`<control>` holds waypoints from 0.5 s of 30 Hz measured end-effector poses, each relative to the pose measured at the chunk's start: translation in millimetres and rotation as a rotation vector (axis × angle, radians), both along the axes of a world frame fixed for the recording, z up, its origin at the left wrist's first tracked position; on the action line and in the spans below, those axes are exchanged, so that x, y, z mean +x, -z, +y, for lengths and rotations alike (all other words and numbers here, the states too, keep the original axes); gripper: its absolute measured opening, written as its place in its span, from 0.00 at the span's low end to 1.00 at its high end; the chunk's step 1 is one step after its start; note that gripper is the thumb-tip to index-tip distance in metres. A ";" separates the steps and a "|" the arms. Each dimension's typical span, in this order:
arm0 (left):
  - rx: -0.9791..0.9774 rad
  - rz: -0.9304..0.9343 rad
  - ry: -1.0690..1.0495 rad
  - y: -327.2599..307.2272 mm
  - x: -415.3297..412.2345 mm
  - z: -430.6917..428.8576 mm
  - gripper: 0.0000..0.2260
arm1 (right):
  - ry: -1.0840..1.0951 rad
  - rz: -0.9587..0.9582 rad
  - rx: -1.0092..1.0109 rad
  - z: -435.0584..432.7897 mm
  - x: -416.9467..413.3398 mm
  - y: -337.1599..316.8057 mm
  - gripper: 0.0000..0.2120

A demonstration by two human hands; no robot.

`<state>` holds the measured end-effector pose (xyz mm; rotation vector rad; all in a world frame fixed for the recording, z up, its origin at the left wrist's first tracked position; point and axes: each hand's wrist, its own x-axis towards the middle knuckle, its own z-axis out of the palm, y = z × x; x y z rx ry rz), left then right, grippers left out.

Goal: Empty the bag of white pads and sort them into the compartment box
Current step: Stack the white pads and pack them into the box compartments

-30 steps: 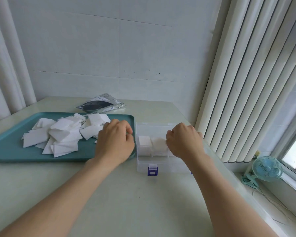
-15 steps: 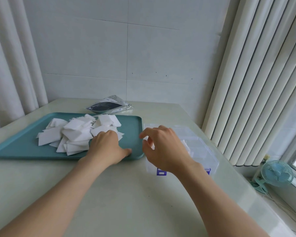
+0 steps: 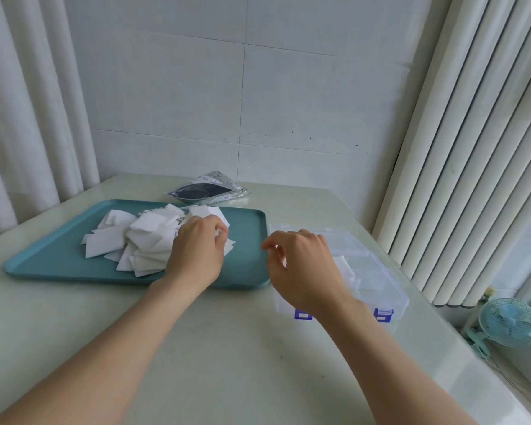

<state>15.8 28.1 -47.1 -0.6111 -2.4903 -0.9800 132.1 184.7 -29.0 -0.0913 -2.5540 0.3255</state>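
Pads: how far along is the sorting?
Done: bag lies flat, apparently emptied, behind the tray; a few pads sit in the box. In hand: left hand pinches at the pile; right hand hovers empty over the box. Left: most of the pile.

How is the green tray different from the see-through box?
The tray is solid teal; the box is clear with blue clasps. The tray is one flat space; the box is split into compartments. The tray holds a big loose heap of white pads; the box holds only a few. Both sit on the table.
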 end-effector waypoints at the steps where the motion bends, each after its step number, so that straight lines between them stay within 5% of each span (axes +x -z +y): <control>1: -0.013 0.020 0.020 1.9 -2.7 1.4 0.11 | 0.002 -0.005 -0.006 -1.8 -1.4 -0.4 0.15; 4: -0.215 -0.062 0.046 7.4 -4.6 7.1 0.18 | -0.010 -0.025 -0.018 -6.2 -5.4 0.0 0.14; 7: -0.425 -0.113 0.008 9.8 -1.0 9.6 0.04 | -0.024 -0.048 -0.014 -8.5 -8.6 2.5 0.13; 9: -0.448 -0.095 0.023 10.4 -2.2 7.9 0.12 | -0.027 -0.061 -0.015 -10.3 -9.9 4.0 0.13; 12: -0.405 -0.088 0.097 6.3 -3.5 6.9 0.05 | -0.028 -0.070 -0.020 -12.8 -11.5 5.1 0.13; 15: -0.382 -0.110 0.159 5.0 -3.7 7.2 0.14 | -0.021 -0.082 -0.020 -13.5 -11.2 4.7 0.12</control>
